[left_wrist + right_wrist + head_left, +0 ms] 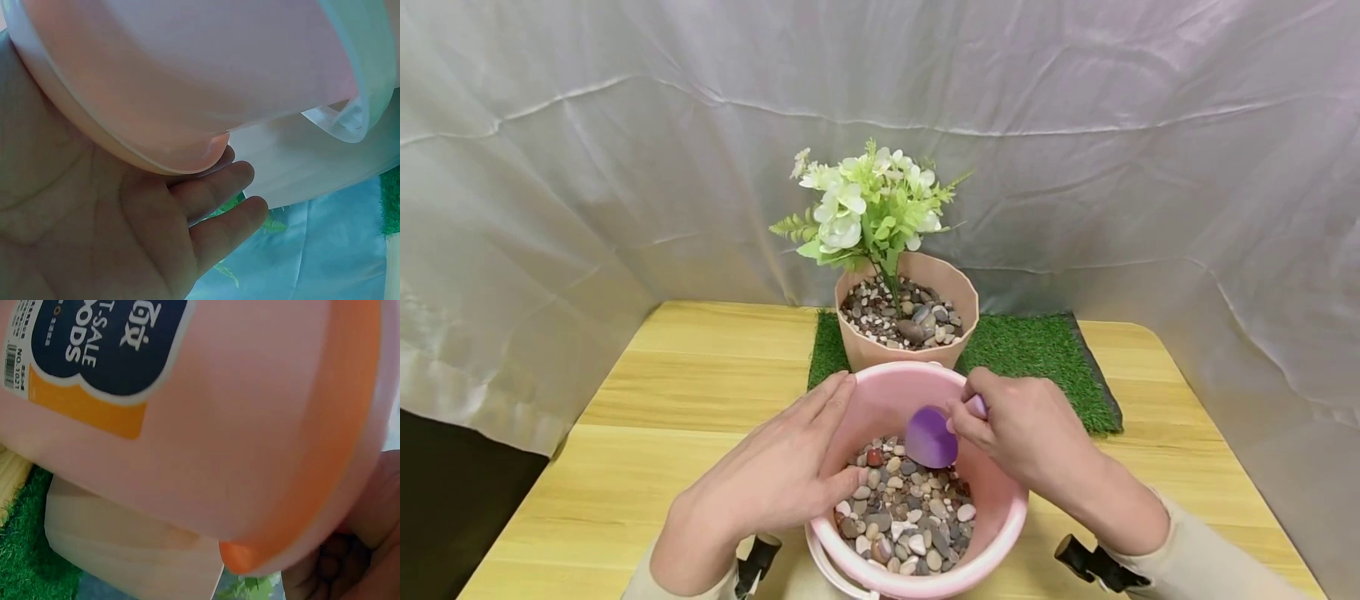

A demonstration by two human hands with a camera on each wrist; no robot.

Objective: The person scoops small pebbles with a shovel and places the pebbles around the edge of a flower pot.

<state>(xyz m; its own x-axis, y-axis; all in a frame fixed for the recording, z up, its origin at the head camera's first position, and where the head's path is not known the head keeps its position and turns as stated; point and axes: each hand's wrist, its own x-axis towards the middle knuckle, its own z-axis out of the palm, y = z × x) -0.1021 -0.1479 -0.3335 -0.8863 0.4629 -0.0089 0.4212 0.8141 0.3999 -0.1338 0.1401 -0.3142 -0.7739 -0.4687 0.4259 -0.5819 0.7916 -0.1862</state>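
Note:
A pink bucket (1011, 533) with pebbles (917, 521) in its bottom stands at the near middle of the table. Over its left rim lies my left hand (775, 467), thumb inside and the other fingers nearly straight along the outside. The left wrist view shows that palm against the bucket's rim (81, 119). My right hand (1030, 421) grips the handle of a purple scoop (931, 437) at the bucket's right rim. The scoop's bowl hangs inside the bucket, just above or touching the pebbles; I cannot tell which. In the right wrist view, the bucket hides the scoop.
Right behind the bucket stands a peach flowerpot (962, 304) with pebbles and a white-flowered plant (880, 200). Under it lies a green turf mat (1037, 350) on the wooden table (662, 392). Grey cloth (1037, 100) surrounds the back and sides. The bucket's handle (838, 579) hangs at its near side.

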